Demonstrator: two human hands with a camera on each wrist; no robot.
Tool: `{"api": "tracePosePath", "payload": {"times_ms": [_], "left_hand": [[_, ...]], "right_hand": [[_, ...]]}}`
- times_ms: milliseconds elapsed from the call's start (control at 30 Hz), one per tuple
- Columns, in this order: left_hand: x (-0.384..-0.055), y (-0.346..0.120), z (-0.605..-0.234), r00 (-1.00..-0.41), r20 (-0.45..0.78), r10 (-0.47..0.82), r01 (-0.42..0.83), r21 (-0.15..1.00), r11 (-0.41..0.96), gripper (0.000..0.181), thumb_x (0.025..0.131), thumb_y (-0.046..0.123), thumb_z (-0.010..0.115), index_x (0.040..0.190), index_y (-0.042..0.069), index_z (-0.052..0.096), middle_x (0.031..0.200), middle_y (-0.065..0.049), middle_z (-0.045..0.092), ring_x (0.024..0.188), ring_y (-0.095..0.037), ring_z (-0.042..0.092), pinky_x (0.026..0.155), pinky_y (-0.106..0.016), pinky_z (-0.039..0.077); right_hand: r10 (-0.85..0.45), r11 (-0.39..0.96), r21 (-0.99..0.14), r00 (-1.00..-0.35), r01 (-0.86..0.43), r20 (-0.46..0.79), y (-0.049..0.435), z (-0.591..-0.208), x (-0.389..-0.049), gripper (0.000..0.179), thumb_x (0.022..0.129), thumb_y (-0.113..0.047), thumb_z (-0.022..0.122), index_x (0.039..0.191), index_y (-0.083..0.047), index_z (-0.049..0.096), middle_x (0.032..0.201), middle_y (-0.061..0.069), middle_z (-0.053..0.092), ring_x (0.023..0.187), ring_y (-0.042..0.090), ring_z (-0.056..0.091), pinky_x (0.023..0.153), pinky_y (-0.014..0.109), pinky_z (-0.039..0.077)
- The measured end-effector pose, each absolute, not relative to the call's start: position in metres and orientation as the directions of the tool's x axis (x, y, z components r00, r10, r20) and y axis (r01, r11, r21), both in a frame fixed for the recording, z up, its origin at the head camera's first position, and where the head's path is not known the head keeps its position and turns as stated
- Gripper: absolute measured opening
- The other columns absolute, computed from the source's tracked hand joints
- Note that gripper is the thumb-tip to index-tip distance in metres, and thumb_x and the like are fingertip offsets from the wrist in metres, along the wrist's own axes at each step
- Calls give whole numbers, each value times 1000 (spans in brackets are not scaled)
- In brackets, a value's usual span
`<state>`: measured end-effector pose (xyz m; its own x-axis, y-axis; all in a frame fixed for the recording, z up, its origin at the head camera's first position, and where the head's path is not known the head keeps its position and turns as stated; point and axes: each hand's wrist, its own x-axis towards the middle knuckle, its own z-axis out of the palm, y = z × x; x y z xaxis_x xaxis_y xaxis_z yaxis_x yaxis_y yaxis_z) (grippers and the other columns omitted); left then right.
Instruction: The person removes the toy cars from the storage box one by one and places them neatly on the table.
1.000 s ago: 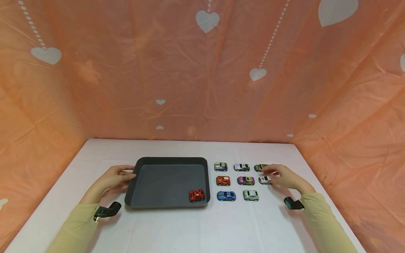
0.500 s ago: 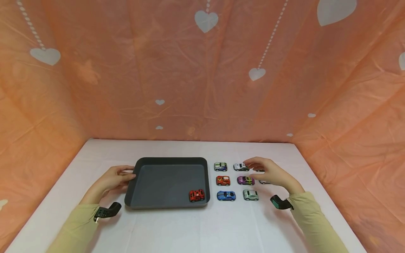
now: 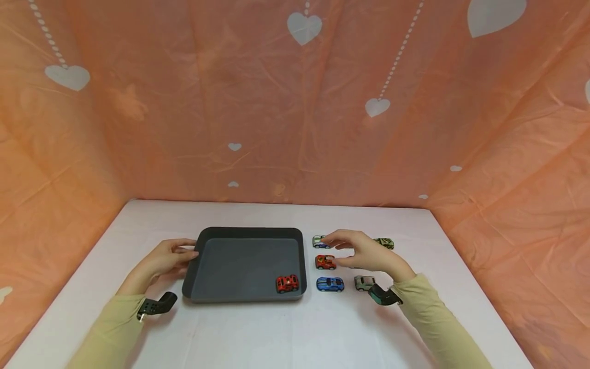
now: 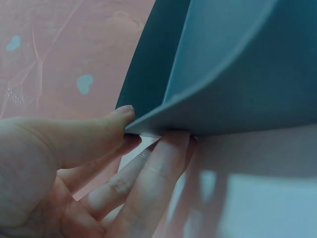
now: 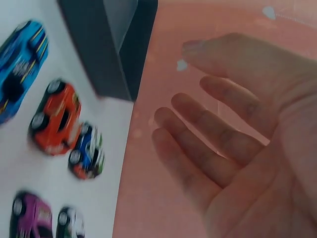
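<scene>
My left hand (image 3: 162,260) pinches the left rim of a dark grey baking tray (image 3: 244,264), thumb on the inner side and fingers beneath, as the left wrist view shows. Inside the tray's near right corner sits a red toy car (image 3: 287,283). With nothing in it, my right hand (image 3: 366,252) hovers palm-in over the toy cars, fingers loosely bent. Its fingertips overlap a green-and-white toy car (image 3: 318,242) and an orange-red toy car (image 3: 324,262) in the head view. A purple toy car (image 5: 33,218), covered by this hand there, shows in the right wrist view.
A blue toy car (image 3: 330,284) and a pale green one (image 3: 362,282) stand in the near row. Behind the right wrist is a camouflage toy car (image 3: 386,243). An orange curtain (image 3: 276,128) with white hearts surrounds the white table (image 3: 258,333).
My right hand has moved left from the far-right cars toward the tray, fingers spread and holding nothing. The left hand, tray and red car in it have stayed put.
</scene>
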<state>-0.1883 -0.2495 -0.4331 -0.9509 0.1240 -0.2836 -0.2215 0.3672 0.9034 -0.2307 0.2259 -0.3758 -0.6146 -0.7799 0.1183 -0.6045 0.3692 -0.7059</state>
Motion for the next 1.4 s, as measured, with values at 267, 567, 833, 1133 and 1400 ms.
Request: {"api": "tracePosePath", "payload": {"times_ms": [267,567,833,1133,1400], "left_hand": [[-190,-249,-432,-952,-279,127,-216,904,368,55,93,9,63,136,-15,39,116,-29,61,90,-19,65,70,-30,54],[-190,-248,-431,-950,-290,119,-226,896,382,54,93,10,63,136,-14,39,118,-30,59,91,-22,66,70,-31,54],[-190,-248,-430,-948,-296,114,-230,891,391,54,93,10,63,136,-13,40,118,-30,60,91,-23,66,70,-31,54],[-188,-247,-429,-947,-298,117,-234,894,382,55,93,10,62,137,-13,38,119,-31,58,92,-23,66,71,-31,55],[-187,-247,-429,-950,-288,120,-227,901,371,54,93,9,62,136,-15,38,118,-31,59,91,-22,66,71,-31,55]], "right_hand": [[-824,322,-719,-556,-615,106,192,-379,-231,43,86,-5,71,127,-6,58,124,7,60,112,25,57,95,38,45],[-864,340,-709,-503,-618,24,162,-385,-227,45,87,-10,70,130,-9,56,126,12,58,113,31,56,82,41,51],[-885,379,-656,-463,-653,-50,142,-394,-223,48,86,-8,71,131,-5,55,128,6,57,113,25,56,93,32,46],[-893,395,-610,-443,-687,-78,132,-406,-224,49,82,-9,75,128,-7,58,125,2,59,112,12,54,93,27,44],[-901,403,-599,-416,-692,-125,125,-409,-222,47,81,-4,75,125,-3,59,120,5,61,104,8,57,87,22,46]]}}
